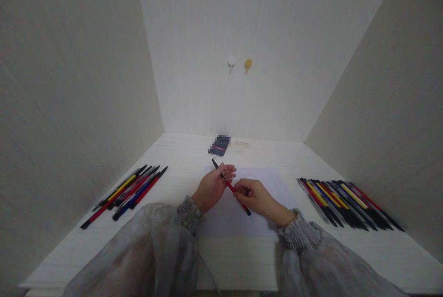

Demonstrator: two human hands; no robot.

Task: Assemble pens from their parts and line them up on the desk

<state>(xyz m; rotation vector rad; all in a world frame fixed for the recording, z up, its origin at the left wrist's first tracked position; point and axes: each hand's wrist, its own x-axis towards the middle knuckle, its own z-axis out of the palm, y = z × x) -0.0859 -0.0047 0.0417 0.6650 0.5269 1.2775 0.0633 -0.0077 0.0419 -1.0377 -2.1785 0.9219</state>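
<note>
A red pen (230, 187) with black ends is held slantwise between my two hands above a sheet of white paper (238, 225). My left hand (212, 190) is turned palm up, its thumb resting against the upper black part of the pen and its fingers loosely curled. Thumb and forefinger of my right hand (259, 197) pinch the red barrel lower down. The lower black end sticks out beneath the right hand, pointing down to the right. Whether the pen's upper end is a cap or part of the barrel I cannot tell.
On the left lies a loose pile of pens (129, 190) in several colours. A neat row of pens (346, 202) lies on the right. A blurred-out phone (219, 145) is near the back wall, where a white hook (231, 62) and a yellow hook (248, 64) hang.
</note>
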